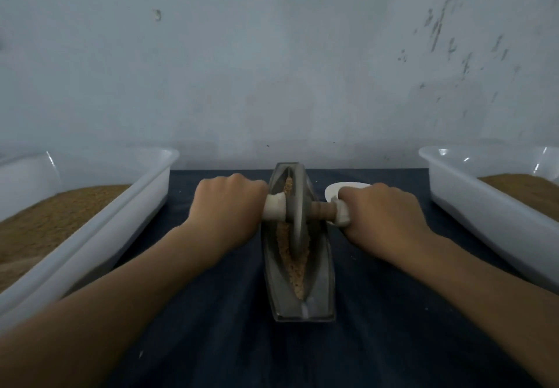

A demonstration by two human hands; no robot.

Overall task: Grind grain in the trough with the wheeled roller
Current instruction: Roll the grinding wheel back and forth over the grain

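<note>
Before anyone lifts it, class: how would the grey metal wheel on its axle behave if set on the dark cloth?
Probably heavy for its size: the grey metal wheel looks thick and solid. There it would probably tip sideways, since it stands on a thin rim, steadied by the left hand, the right hand and the grey metal trough.

A: Setting?
B: Plain workroom for hand-grinding. Bare, scuffed pale wall (272, 55) at 12 o'clock; table (211, 342) under dark cloth.
A: Supporting evidence?
B: White tray (145, 194) of brown meal (45, 221) at 9 o'clock, second tray (484, 221) at 3 o'clock; metal trough (323, 281) with wheeled roller (298, 215), centre.
</note>
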